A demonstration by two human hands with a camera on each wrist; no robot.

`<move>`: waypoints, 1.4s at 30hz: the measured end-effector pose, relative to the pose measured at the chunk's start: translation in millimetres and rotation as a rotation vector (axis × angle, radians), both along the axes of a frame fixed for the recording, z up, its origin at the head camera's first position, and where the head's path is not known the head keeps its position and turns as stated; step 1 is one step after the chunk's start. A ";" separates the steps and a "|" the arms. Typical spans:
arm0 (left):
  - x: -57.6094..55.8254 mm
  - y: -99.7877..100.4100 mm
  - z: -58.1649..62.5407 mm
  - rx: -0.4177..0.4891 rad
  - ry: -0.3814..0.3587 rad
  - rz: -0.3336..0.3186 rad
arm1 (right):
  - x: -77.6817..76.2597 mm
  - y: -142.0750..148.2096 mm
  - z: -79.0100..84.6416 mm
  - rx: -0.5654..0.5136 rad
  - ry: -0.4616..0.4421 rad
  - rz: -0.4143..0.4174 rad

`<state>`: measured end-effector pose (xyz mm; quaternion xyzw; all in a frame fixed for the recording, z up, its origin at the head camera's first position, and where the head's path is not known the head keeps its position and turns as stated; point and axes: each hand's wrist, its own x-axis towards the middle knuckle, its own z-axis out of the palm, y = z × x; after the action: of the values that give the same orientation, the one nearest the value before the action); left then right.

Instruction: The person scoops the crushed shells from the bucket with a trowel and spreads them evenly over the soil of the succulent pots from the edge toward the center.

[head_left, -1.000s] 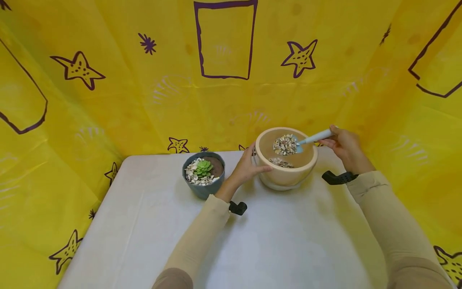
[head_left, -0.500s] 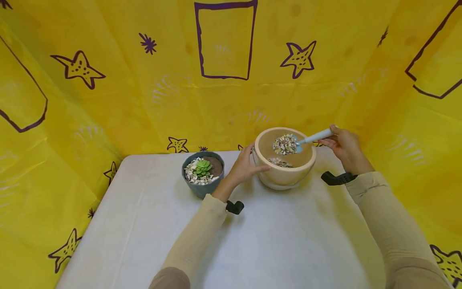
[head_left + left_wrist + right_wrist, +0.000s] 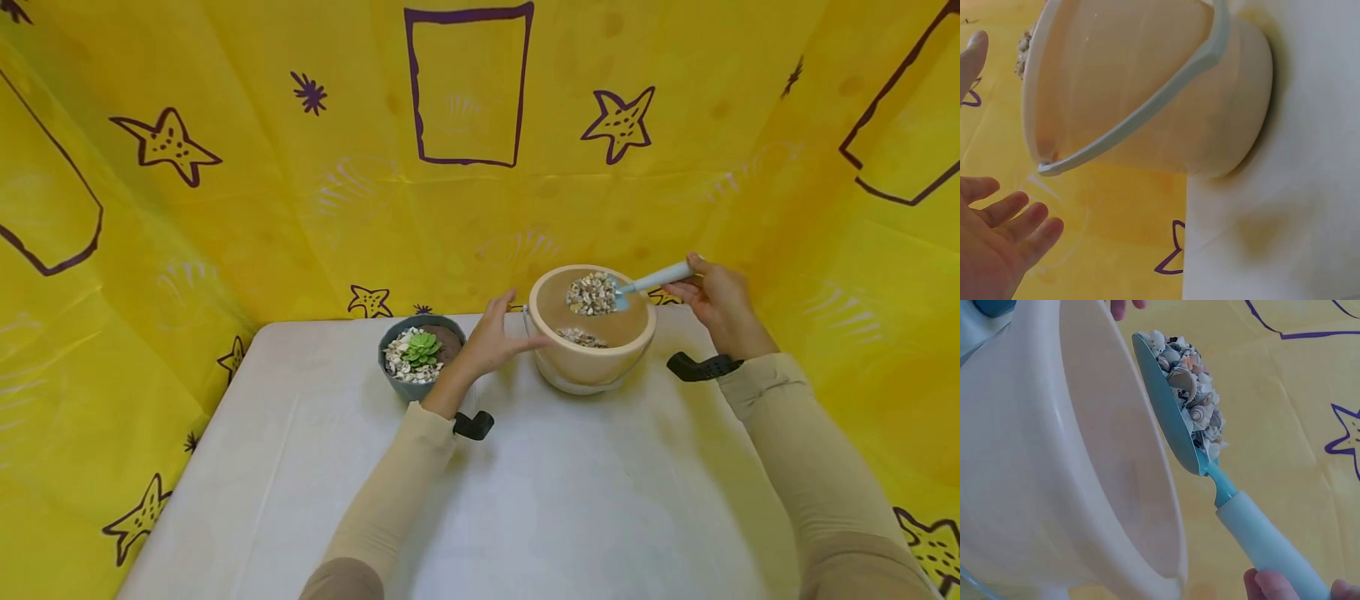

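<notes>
Yellow backdrop | right hand gripping scoop, shells pretty much hiding its blade | left hand loose by bucket

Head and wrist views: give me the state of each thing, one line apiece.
Bucket: upright, some shells inside.
Bucket handle: swung down along the outside.
Scoop: heaped with shells, held above the bucket's opening.
Right hand: gripping the scoop's handle.
Left hand: open, apart from the bucket.
Grey pot: upright, top partly covered with pale pieces, partly bare brown.
Green succulent: standing in the pot, leaves spread.
</notes>
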<state>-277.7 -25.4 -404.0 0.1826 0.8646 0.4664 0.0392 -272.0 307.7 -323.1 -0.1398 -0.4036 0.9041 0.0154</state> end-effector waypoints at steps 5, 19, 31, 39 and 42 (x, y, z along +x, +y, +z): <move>1.5 -8.1 5.9 -0.010 -0.011 -0.004 | -2.2 -4.3 5.6 0.017 0.007 -0.007; 5.6 -30.3 20.4 -0.055 0.010 0.015 | -10.3 -20.4 19.2 0.033 -0.017 -0.010; 13.2 -56.7 32.5 -0.036 0.000 0.050 | -16.0 -43.2 25.1 0.046 -0.002 0.041; 16.5 -78.3 34.5 -0.006 0.014 0.075 | -25.0 -63.4 29.4 0.055 0.003 0.043; 17.9 -86.2 34.2 0.017 0.017 0.079 | -27.7 -72.6 30.6 0.069 0.001 0.046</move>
<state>-259.9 -111.6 -369.8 0.1526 0.8675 0.4734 0.0120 -299.8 235.0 -292.5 -0.1295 -0.4375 0.8898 -0.0007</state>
